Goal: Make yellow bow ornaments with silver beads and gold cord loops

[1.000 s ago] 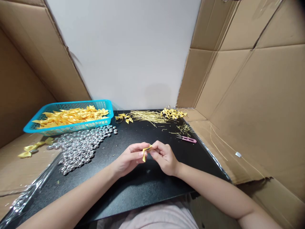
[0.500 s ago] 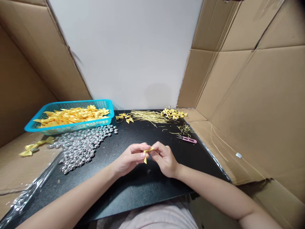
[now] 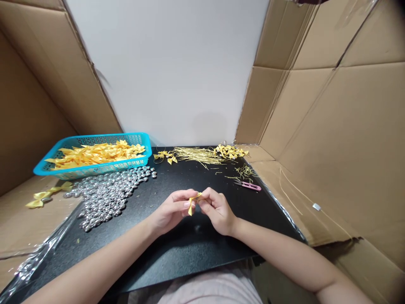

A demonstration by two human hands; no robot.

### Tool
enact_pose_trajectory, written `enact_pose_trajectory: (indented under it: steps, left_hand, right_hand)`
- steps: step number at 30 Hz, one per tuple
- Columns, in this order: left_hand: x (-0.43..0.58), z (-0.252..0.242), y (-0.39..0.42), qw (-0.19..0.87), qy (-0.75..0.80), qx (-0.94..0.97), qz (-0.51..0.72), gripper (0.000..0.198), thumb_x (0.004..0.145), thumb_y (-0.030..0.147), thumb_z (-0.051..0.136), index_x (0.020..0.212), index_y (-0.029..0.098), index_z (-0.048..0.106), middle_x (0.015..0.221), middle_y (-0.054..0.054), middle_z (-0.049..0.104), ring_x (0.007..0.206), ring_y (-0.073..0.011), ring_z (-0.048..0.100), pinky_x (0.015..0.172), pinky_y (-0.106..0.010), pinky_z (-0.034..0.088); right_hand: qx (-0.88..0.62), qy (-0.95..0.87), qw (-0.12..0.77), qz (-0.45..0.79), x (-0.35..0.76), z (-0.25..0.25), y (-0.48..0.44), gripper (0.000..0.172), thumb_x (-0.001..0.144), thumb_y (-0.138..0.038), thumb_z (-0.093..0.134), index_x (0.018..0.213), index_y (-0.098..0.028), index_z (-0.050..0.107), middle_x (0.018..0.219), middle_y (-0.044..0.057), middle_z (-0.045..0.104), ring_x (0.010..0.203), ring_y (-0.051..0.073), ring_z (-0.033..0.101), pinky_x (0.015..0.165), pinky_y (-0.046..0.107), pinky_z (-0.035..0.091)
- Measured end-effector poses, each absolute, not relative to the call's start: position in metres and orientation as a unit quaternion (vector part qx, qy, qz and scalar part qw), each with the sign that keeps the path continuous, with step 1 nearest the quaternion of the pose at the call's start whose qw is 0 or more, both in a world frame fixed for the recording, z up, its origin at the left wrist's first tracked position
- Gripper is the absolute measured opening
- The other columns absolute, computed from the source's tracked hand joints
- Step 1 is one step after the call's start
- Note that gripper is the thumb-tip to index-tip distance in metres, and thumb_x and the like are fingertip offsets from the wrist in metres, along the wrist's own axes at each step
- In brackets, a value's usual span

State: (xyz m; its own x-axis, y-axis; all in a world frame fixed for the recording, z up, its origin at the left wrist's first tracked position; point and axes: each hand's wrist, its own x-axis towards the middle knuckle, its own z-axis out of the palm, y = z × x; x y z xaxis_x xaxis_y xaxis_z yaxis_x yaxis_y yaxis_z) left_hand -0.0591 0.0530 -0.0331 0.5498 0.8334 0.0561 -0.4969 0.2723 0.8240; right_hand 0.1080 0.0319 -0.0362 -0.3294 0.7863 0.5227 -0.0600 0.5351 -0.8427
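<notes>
Between my two hands, nearer me than the turquoise perforated plastic basket (image 3: 147, 145) and off to its right, is the small folded piece of shiny yellow ribbon (image 3: 190, 207), held above the black tabletop (image 3: 177, 270). My left hand (image 3: 172, 209) pinches it between thumb and fingers, one tail angling down past the thumb. My right hand (image 3: 220, 211) is closed, thumb and forefinger pinching at the ribbon's upper end; whether a thin strand is caught there too, I cannot tell.

To work this well, I'd let the left pinch be the anchor, firm at the fold but light enough not to crease the satin, and let the right fingertips do the fine work in small, even movements. Pulling unevenly could twist the fold. The oval silver beads (image 3: 104, 196) lie just in front of the basket, the pink-handled snips (image 3: 251, 186) well to its right, both clear of my elbows.
</notes>
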Motion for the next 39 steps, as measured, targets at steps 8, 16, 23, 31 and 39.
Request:
enact_pose_trajectory:
  steps: [8, 16, 23, 31, 39]
  left_hand:
    - [-0.061, -0.0354, 0.0538, 0.779, 0.213, 0.41, 0.425, 0.024, 0.056, 0.023, 0.087, 0.08, 0.022, 0.08, 0.057, 0.001, 0.064, 0.052, -0.0065, 0.049, 0.052, -0.019, 0.035]
    - [-0.0603, -0.0365, 0.0541, 0.773, 0.203, 0.427, 0.422, 0.022, 0.058, 0.024, 0.086, 0.079, 0.022, 0.08, 0.059, 0.001, 0.062, 0.053, -0.0069, 0.048, 0.051, -0.02, 0.032]
    - [-0.0595, -0.0335, 0.0531, 0.76, 0.204, 0.445, 0.427, 0.021, 0.057, 0.022, 0.086, 0.077, 0.022, 0.079, 0.065, 0.001, 0.061, 0.055, -0.0072, 0.048, 0.051, -0.02, 0.031]
    - [-0.0593, -0.0319, 0.0536, 0.774, 0.199, 0.421, 0.43, 0.019, 0.059, 0.026, 0.083, 0.076, 0.017, 0.079, 0.059, 0.0, 0.062, 0.051, -0.0075, 0.046, 0.051, -0.021, 0.035]
    - [-0.0589, -0.0342, 0.0529, 0.801, 0.202, 0.385, 0.411, 0.022, 0.058, 0.023, 0.085, 0.078, 0.018, 0.079, 0.058, 0.0, 0.064, 0.053, -0.0069, 0.05, 0.052, -0.018, 0.034]
  right_hand:
    - [-0.259, -0.704, 0.516, 0.415, 0.1087, -0.0345, 0.0317, 0.021, 0.091, -0.038, 0.048, 0.08, -0.021, 0.05, 0.053, -0.009, 0.035, 0.042, 0.007, 0.028, 0.05, 0.022, 0.039]
    - [-0.279, -0.709, 0.508, 0.402, 0.1086, -0.0337, 0.0307, 0.025, 0.091, -0.043, 0.047, 0.08, -0.021, 0.05, 0.052, -0.008, 0.037, 0.042, 0.008, 0.032, 0.05, 0.022, 0.039]
    - [-0.266, -0.713, 0.514, 0.395, 0.1082, -0.0336, 0.0297, 0.02, 0.092, -0.037, 0.046, 0.081, -0.021, 0.049, 0.052, -0.008, 0.036, 0.043, 0.007, 0.03, 0.047, 0.02, 0.035]
    - [-0.289, -0.72, 0.507, 0.376, 0.109, -0.0334, 0.0299, 0.017, 0.09, -0.031, 0.048, 0.079, -0.019, 0.049, 0.052, -0.007, 0.043, 0.044, 0.006, 0.032, 0.044, 0.019, 0.028]
    - [-0.267, -0.728, 0.517, 0.362, 0.1099, -0.0273, 0.0284, 0.013, 0.088, -0.023, 0.048, 0.076, -0.018, 0.05, 0.051, -0.008, 0.042, 0.041, 0.005, 0.031, 0.043, 0.018, 0.028]
